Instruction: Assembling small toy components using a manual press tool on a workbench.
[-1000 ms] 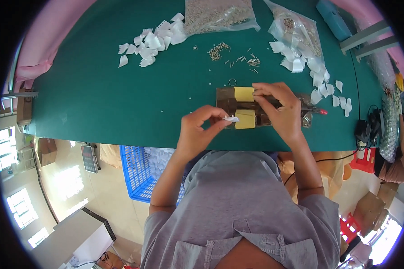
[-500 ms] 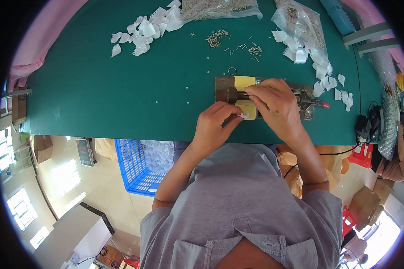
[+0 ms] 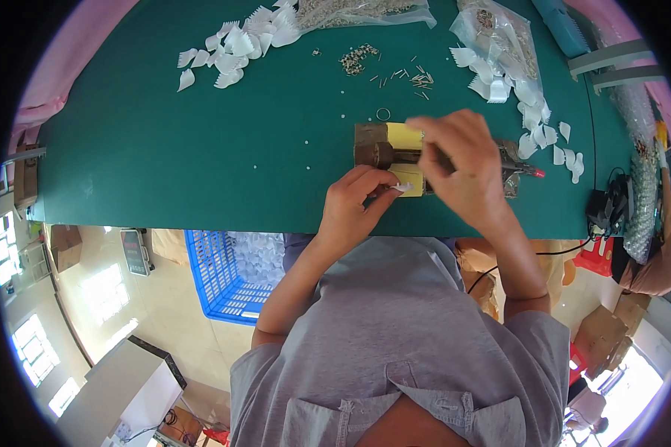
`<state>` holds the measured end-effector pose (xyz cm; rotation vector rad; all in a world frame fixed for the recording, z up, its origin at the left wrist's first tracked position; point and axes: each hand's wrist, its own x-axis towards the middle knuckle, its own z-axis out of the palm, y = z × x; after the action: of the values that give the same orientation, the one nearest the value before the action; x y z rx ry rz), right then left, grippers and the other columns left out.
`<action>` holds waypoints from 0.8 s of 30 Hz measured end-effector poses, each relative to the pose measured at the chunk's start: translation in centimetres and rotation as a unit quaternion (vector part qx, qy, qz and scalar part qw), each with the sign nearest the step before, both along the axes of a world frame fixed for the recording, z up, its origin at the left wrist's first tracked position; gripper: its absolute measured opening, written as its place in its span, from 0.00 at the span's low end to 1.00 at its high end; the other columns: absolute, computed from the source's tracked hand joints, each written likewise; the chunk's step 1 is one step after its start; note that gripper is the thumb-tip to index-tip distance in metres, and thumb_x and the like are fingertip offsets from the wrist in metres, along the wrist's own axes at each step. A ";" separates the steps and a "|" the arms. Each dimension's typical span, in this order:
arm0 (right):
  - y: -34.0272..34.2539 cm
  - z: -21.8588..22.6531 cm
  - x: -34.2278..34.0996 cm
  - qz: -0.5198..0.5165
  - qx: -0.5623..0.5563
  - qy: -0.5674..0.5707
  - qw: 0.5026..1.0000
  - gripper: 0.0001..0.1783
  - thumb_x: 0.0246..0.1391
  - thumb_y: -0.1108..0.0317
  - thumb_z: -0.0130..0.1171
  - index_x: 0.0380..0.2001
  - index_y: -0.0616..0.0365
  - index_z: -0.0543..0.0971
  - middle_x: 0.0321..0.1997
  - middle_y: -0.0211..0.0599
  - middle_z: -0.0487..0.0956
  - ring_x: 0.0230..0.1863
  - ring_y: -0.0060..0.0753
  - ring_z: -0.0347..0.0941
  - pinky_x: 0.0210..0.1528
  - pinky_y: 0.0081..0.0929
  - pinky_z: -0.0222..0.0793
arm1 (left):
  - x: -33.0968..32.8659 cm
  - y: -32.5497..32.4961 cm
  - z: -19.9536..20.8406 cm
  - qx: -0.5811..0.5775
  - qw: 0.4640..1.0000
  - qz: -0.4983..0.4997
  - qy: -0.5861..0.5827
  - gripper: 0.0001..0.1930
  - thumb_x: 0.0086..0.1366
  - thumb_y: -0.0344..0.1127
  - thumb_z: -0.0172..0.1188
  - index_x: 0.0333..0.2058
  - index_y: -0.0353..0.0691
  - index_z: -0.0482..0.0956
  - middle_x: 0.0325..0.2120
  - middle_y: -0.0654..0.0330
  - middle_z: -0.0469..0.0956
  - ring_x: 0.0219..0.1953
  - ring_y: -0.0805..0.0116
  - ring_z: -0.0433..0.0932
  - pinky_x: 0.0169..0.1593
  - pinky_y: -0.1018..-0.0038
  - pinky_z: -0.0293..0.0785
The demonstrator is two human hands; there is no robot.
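Note:
A small white plastic piece (image 3: 402, 187) is pinched between the thumb and fingers of my left hand (image 3: 356, 201), which is closed at the near side of the brown fixture (image 3: 370, 135). The fixture carries yellow pads (image 3: 404, 135) and a dark bar across its middle. Over its right part hovers my right hand (image 3: 466, 164), smeared by motion. Whether its fingers hold anything cannot be made out, and it hides part of the fixture. A red tip (image 3: 538, 173) sticks out at the fixture's right end. Just beyond the fixture lies a metal ring (image 3: 383, 114).
Small metal parts (image 3: 357, 59) and thin pins (image 3: 420, 77) lie farther back on the green table (image 3: 164, 164). White toothed pieces lie in a left pile (image 3: 238, 43) and a right one (image 3: 492, 78). Clear bags (image 3: 365, 11) stand behind. A blue crate (image 3: 215, 279) sits below the table's edge.
My right hand has lifted off the fixture's middle and moved slightly up and right, blurring. My left hand keeps the white piece in nearly the same place.

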<state>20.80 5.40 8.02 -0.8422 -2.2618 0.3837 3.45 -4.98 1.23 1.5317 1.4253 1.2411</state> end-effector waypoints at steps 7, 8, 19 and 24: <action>-1.2 -0.9 1.8 -0.041 -0.154 0.029 0.987 0.10 0.52 0.80 0.68 0.38 0.55 0.87 0.36 0.29 0.82 0.42 0.32 0.76 0.44 0.29 0.71 | 0.2 -0.2 -0.4 -0.013 1.000 0.017 -0.009 0.08 0.61 0.22 0.71 0.38 0.35 0.85 0.31 0.62 0.82 0.31 0.75 0.80 0.36 0.78 0.78; -1.3 -1.0 1.8 -0.041 -0.154 0.028 0.987 0.10 0.52 0.80 0.68 0.38 0.55 0.87 0.36 0.29 0.82 0.42 0.32 0.76 0.44 0.29 0.71 | 0.2 -0.2 -0.5 -0.011 1.000 0.018 -0.010 0.08 0.61 0.22 0.71 0.38 0.35 0.85 0.31 0.62 0.82 0.31 0.75 0.80 0.36 0.78 0.78; -1.6 -2.8 2.0 -0.068 -0.059 -0.011 0.996 0.08 0.48 0.72 0.73 0.34 0.52 0.87 0.42 0.25 0.87 0.49 0.32 0.78 0.57 0.35 0.63 | 0.4 -0.2 -0.7 -0.009 0.999 0.021 -0.032 0.08 0.61 0.21 0.71 0.38 0.35 0.85 0.31 0.62 0.82 0.31 0.76 0.79 0.36 0.79 0.77; -3.6 -1.0 2.0 -0.040 -0.037 -0.029 0.998 0.18 0.45 0.74 0.74 0.42 0.52 0.86 0.46 0.32 0.84 0.50 0.39 0.77 0.53 0.39 0.71 | 0.1 0.0 -0.5 0.004 0.999 0.017 -0.033 0.08 0.60 0.22 0.72 0.38 0.35 0.84 0.32 0.59 0.82 0.29 0.69 0.81 0.33 0.75 0.78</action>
<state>22.83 1.76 6.97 -0.9903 -2.2717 0.4124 3.57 -5.02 0.75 1.4637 1.4103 1.3081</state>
